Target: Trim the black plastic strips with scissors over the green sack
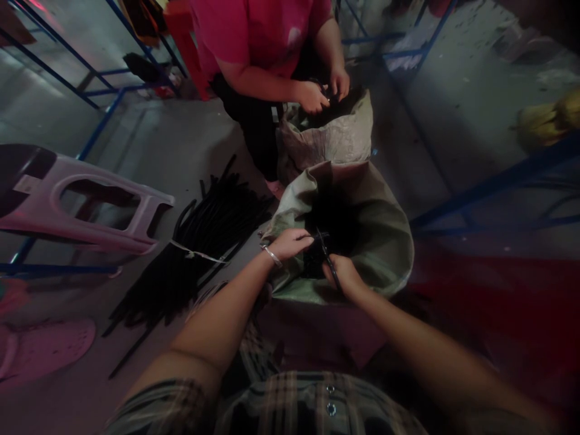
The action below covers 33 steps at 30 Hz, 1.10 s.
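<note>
My right hand (pixel 345 275) is closed round the dark handles of a pair of scissors (pixel 324 249), whose blades point up and away over the sack. My left hand (pixel 290 243), with a bracelet at the wrist, pinches a short black strip (pixel 319 234). That strip reaches to the scissor blades, and the blades look to be across it. Both hands are over the mouth of a wide-open greenish woven sack (pixel 388 225). Dark contents fill the sack's shadowed inside and cannot be made out singly.
Left of the sack, a bundle of long black strips (pixel 194 241), tied with a pale cord, lies on the floor. A co-worker in a pink shirt (pixel 267 30) works over another sack (pixel 335 139). A plastic stool (pixel 99 193) stands left, and blue metal frames (pixel 502 181) surround us.
</note>
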{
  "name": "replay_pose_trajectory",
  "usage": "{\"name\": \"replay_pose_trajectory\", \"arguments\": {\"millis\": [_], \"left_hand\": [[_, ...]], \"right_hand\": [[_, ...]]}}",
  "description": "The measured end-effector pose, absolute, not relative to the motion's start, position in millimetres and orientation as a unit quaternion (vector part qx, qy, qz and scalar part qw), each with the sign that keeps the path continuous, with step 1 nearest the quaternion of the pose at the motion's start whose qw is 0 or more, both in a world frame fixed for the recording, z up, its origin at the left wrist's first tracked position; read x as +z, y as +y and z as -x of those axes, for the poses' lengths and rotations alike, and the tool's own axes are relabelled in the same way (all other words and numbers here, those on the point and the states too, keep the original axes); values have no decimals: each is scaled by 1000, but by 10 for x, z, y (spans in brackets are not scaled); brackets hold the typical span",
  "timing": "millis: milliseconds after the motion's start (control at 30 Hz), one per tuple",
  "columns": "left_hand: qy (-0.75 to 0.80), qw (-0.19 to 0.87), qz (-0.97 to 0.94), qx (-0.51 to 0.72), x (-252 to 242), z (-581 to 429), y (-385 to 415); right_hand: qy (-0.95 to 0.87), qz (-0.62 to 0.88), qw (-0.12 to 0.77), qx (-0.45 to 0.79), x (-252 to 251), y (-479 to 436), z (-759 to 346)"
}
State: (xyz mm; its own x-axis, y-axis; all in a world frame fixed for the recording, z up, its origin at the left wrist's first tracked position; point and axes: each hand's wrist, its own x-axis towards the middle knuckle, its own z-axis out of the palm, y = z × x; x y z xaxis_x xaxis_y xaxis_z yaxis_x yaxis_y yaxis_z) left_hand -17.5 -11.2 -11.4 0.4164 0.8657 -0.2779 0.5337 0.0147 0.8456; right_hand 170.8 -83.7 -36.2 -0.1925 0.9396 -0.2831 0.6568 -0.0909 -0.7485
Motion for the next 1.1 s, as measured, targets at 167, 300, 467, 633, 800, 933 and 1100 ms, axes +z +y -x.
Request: {"name": "replay_pose_trajectory", "arguments": {"millis": [167, 300, 467, 633, 800, 933, 1100], "left_hand": [[523, 497, -671, 169, -78, 176, -109], [536, 495, -658, 185, -63, 167, -107], [541, 494, -652, 198, -41, 156, -105], [524, 521, -651, 175, -100, 144, -129], [492, 535, -668, 157, -176, 119, -161], [482, 532, -681, 147, -181, 106, -174], [477, 526, -690, 139, -182, 112, -173]], "right_hand": [[-631, 626, 174, 423, -372, -816, -1708], [-652, 619, 165, 406, -387, -794, -1728], [-693, 593, 103, 397, -325, -822, -1721], [-716, 591, 47, 368, -267, -841, -1690], [-715, 598, 21, 361, -258, -815, -1684], [-716, 602, 1, 354, -236, -807, -1691], [-723, 599, 6, 345, -245, -815, -1695]]}}
